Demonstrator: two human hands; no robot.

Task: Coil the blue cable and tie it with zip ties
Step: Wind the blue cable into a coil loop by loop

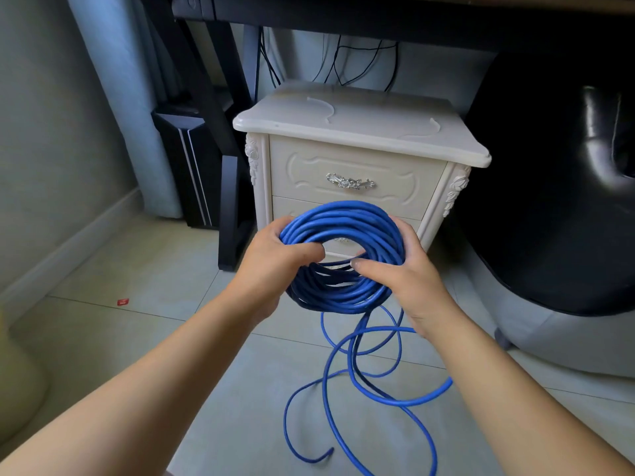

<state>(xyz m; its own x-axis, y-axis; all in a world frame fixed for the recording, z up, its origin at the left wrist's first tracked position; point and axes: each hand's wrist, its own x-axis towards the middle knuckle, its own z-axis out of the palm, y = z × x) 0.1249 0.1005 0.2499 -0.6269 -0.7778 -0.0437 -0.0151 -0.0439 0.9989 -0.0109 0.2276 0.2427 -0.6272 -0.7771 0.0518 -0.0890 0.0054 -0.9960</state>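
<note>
Head view: blue cable (pixel 343 228) coiled in many turns, held in air between both hands, left hand (pixel 275 259) and right hand (pixel 405 280) each gripping a side, in front of cream nightstand (pixel 357 159); loose loops trail onto tiled floor (pixel 137 331).

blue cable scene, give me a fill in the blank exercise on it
1. Both hands, left hand and right hand, grip the ____ cable coil.
2. The loose cable trails on the ____.
3. Behind the coil stands a white ____ with a silver handle.

Missing words: blue; floor; nightstand
</note>
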